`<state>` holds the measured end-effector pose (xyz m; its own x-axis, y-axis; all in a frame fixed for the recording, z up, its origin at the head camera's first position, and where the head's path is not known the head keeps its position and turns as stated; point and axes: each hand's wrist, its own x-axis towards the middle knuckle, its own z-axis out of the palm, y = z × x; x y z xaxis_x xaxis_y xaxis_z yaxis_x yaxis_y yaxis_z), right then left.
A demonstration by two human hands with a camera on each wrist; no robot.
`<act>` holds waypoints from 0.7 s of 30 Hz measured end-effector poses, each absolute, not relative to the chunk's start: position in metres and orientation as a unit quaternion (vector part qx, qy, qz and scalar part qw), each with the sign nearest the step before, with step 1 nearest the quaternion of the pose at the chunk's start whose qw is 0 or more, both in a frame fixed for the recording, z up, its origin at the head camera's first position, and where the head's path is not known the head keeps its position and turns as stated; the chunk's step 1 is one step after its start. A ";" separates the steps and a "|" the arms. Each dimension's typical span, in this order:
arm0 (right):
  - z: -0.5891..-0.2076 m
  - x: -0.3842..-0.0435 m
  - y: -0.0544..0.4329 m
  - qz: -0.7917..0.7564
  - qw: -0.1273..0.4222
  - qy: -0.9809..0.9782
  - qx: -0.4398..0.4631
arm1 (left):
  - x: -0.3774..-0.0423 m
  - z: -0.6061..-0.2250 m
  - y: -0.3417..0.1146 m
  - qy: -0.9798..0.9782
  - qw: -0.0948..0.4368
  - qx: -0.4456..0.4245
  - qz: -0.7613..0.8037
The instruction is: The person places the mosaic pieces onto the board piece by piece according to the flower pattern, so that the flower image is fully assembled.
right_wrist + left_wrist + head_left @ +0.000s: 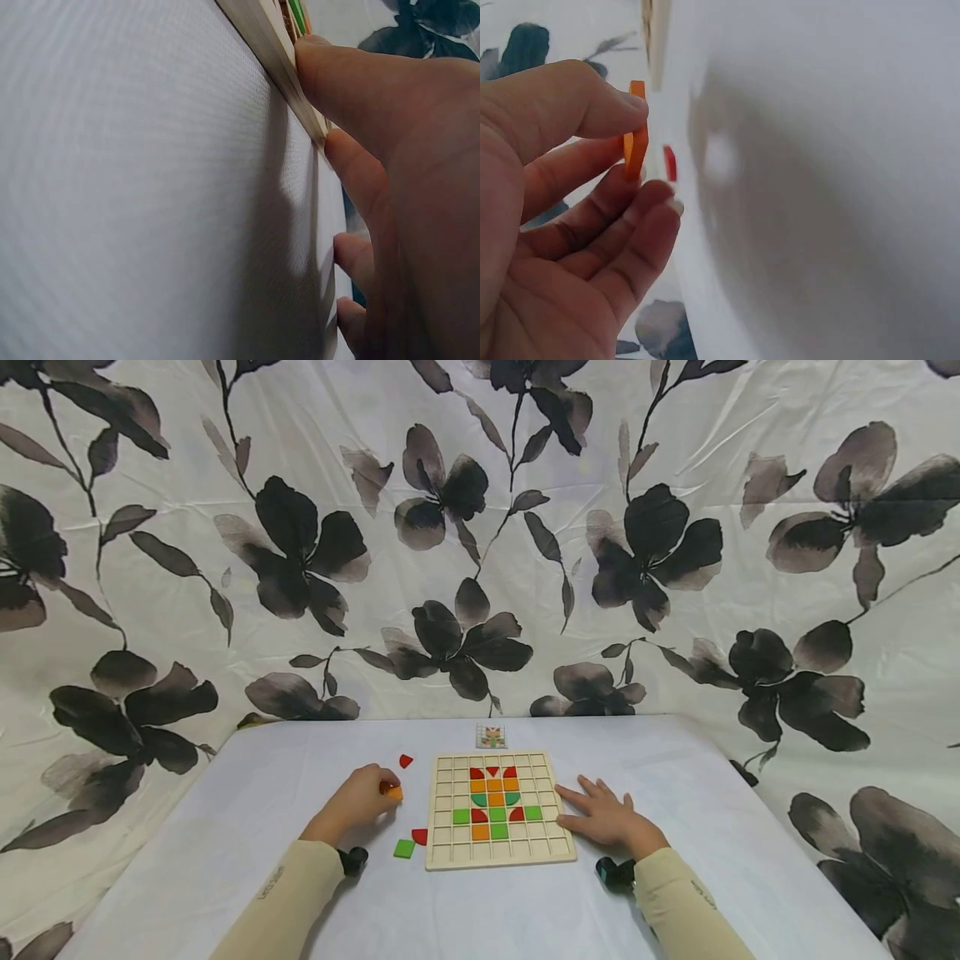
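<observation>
My left hand (358,800) is left of the wooden grid board (450,856) and pinches an orange tile (635,154) between thumb and fingers. In the left wrist view the tile is held edge-on above the white tabletop. With its fingers spread, my right hand (609,820) touches the board's right edge. Its thumb and a fingertip lie against the board's side in the right wrist view. Red, orange and green pieces fill several cells in the middle of the board, among them a green square tile (498,832) low in the pattern.
A red piece (406,761) lies beyond my left hand. Nearer to me, another red piece (419,837) lies by the board's left edge, next to a loose green square (403,849). Behind the board is a small pattern card (491,737). Floral cloth (555,610) hangs behind the table.
</observation>
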<state>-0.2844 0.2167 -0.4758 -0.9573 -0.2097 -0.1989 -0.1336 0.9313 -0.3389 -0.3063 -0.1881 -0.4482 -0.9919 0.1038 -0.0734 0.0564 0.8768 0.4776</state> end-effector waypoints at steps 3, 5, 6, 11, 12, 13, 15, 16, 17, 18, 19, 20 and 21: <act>-0.475 -0.284 0.217 -0.165 0.118 0.975 -0.087 | -0.303 -0.444 -0.182 0.965 0.047 0.051 0.251; -0.476 -0.283 0.217 -0.166 0.118 0.975 -0.088 | -0.301 -0.442 -0.176 0.964 0.048 0.057 0.254; -0.476 -0.283 0.217 -0.167 0.118 0.975 -0.087 | -0.300 -0.440 -0.173 0.963 0.049 0.058 0.257; -0.476 -0.283 0.217 -0.165 0.114 0.976 -0.090 | -0.296 -0.431 -0.158 0.958 0.050 0.073 0.274; -0.476 -0.283 0.217 -0.166 0.113 0.976 -0.090 | -0.295 -0.429 -0.155 0.957 0.050 0.077 0.276; -0.476 -0.283 0.217 -0.165 0.113 0.976 -0.090 | -0.294 -0.429 -0.152 0.956 0.051 0.079 0.277; -0.476 -0.283 0.217 -0.165 0.114 0.976 -0.090 | -0.293 -0.428 -0.147 0.955 0.050 0.088 0.279; -0.476 -0.283 0.217 -0.166 0.114 0.975 -0.089 | -0.292 -0.428 -0.144 0.954 0.049 0.092 0.280; -0.476 -0.283 0.217 -0.167 0.115 0.975 -0.089 | -0.292 -0.429 -0.142 0.953 0.048 0.094 0.283; -0.475 -0.283 0.217 -0.168 0.115 0.975 -0.089 | -0.292 -0.429 -0.139 0.952 0.048 0.098 0.286; -0.475 -0.283 0.217 -0.169 0.115 0.975 -0.090 | -0.291 -0.429 -0.137 0.950 0.048 0.100 0.291; -0.474 -0.283 0.217 -0.170 0.115 0.975 -0.090 | -0.291 -0.429 -0.134 0.948 0.047 0.105 0.296; -0.474 -0.283 0.217 -0.170 0.116 0.974 -0.090 | -0.290 -0.429 -0.131 0.946 0.046 0.109 0.301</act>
